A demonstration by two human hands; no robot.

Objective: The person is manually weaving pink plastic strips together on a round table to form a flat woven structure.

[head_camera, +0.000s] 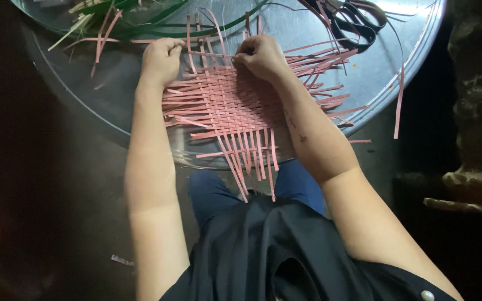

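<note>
Both hands point(161, 60) point(260, 56) forward, fingers curled

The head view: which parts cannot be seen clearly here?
- Right hand: fingertips curled under, so its grip on the pink strips is hidden.
- Left hand: closed fist hides what it pinches.
- Metal tray: far rim cut off by the top edge.
- Floor on both sides: too dark.
</note>
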